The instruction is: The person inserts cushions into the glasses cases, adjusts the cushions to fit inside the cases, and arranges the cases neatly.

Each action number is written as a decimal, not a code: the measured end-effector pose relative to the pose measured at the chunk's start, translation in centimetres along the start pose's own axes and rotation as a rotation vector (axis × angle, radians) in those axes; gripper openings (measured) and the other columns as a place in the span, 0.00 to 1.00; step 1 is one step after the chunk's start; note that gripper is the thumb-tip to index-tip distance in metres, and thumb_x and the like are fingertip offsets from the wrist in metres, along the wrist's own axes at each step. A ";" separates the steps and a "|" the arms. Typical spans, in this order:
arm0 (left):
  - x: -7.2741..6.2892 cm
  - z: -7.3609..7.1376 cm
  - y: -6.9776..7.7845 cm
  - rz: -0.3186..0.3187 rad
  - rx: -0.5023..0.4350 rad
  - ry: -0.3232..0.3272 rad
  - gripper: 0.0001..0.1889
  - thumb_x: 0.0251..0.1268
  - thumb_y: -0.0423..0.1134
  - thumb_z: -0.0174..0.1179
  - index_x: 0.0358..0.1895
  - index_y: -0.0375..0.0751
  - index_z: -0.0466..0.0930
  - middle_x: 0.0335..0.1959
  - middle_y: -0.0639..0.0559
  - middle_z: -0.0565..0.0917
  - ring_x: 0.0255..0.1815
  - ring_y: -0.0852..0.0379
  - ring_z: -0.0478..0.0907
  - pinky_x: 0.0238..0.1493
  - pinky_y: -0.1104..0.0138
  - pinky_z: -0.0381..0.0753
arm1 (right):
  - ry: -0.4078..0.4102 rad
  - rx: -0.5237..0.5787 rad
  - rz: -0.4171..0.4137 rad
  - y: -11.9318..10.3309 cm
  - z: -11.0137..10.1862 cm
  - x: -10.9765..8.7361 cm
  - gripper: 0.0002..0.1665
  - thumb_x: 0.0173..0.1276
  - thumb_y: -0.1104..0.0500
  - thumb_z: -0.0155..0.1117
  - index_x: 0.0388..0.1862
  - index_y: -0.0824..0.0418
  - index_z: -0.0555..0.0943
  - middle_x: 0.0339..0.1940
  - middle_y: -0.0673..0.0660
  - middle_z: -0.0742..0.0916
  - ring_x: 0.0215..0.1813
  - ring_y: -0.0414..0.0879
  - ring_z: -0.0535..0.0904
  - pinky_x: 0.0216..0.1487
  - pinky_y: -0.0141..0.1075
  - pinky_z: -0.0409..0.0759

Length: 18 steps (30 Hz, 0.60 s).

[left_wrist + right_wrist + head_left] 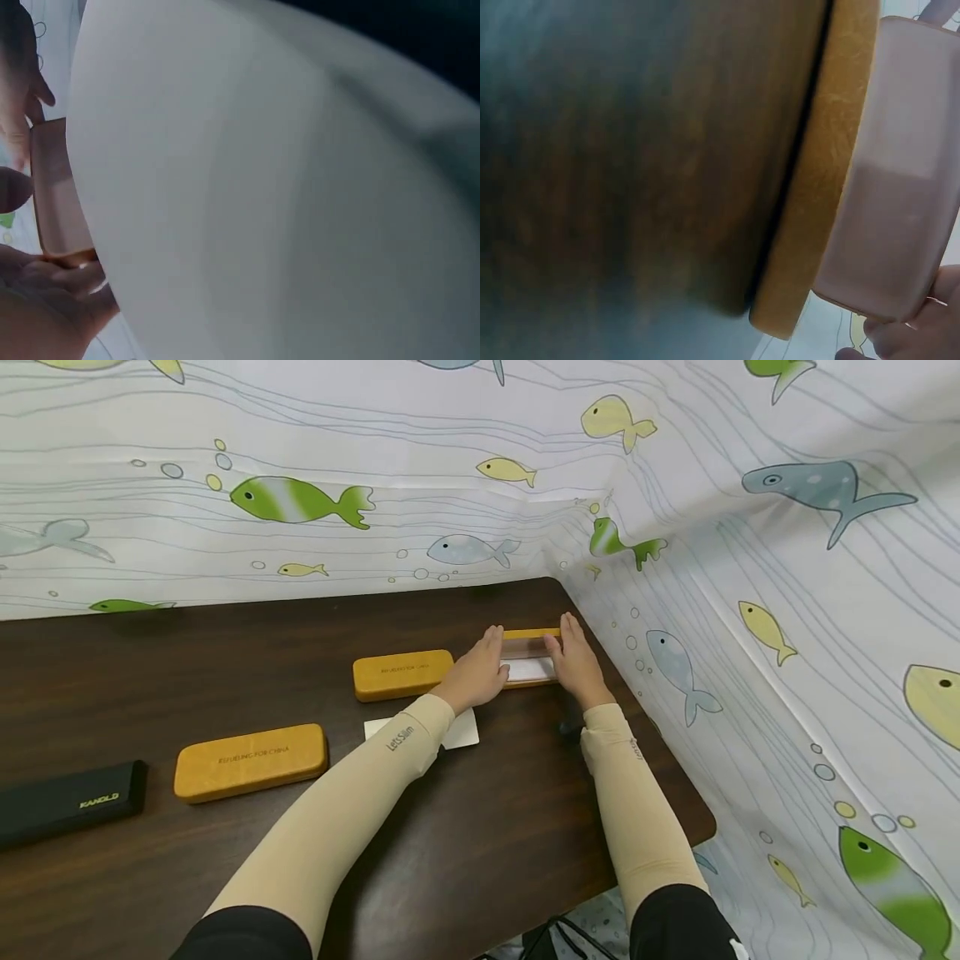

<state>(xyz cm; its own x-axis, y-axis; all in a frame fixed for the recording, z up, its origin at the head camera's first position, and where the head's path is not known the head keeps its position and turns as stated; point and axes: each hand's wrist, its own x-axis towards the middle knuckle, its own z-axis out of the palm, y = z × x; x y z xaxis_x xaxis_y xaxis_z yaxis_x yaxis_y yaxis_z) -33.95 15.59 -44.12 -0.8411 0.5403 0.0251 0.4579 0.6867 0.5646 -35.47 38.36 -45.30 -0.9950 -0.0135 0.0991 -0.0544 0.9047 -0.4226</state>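
Note:
A mustard-yellow glasses case [532,633] stands with its lid raised near the far right corner of the table, and a white cloth or paper [528,670] lies inside. My left hand [477,668] holds the left end of the lid; my right hand [577,662] holds the right end, its thumb toward the inside. The right wrist view shows the case's yellow front wall [829,172] and pinkish lid lining [892,172], with right-hand fingers [922,322] at the lid's corner. In the left wrist view a pale blurred surface covers most; left-hand fingers [67,274] touch the lid's end.
A closed yellow case [402,675] lies left of the open one. Another yellow case [251,762] and a black case [75,802] lie farther left. A white card [461,732] is partly under my left forearm. A fish-print curtain [420,485] hangs behind and right of the dark table.

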 end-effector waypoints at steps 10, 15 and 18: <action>-1.0 0.0 0.2 0.023 0.092 -0.001 0.37 0.79 0.37 0.49 0.82 0.35 0.41 0.83 0.41 0.48 0.60 0.45 0.78 0.53 0.58 0.82 | 0.029 0.052 -0.002 0.1 0.0 -1.2 0.43 0.84 0.40 0.41 0.82 0.68 0.48 0.84 0.63 0.53 0.84 0.55 0.46 0.81 0.49 0.46; -1.4 0.3 0.2 0.037 0.082 -0.001 0.36 0.79 0.35 0.48 0.82 0.36 0.42 0.83 0.40 0.48 0.20 0.54 0.70 0.20 0.67 0.70 | 0.028 0.094 0.011 0.4 0.2 -1.7 0.43 0.84 0.42 0.43 0.83 0.66 0.48 0.85 0.61 0.52 0.84 0.55 0.46 0.81 0.50 0.46; -1.6 0.4 0.2 0.043 0.077 -0.011 0.36 0.79 0.35 0.48 0.82 0.36 0.42 0.83 0.40 0.47 0.15 0.58 0.64 0.17 0.70 0.64 | 0.020 0.096 0.026 0.3 0.2 -2.1 0.42 0.84 0.43 0.45 0.83 0.65 0.47 0.85 0.59 0.51 0.84 0.55 0.46 0.81 0.50 0.46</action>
<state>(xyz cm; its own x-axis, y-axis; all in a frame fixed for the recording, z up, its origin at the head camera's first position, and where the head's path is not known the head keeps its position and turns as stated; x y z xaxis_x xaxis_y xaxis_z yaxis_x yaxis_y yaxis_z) -32.40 15.03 -44.44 -0.8170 0.5753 0.0388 0.5150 0.6978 0.4979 -33.41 38.60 -45.87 -0.9943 0.0187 0.1050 -0.0376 0.8598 -0.5092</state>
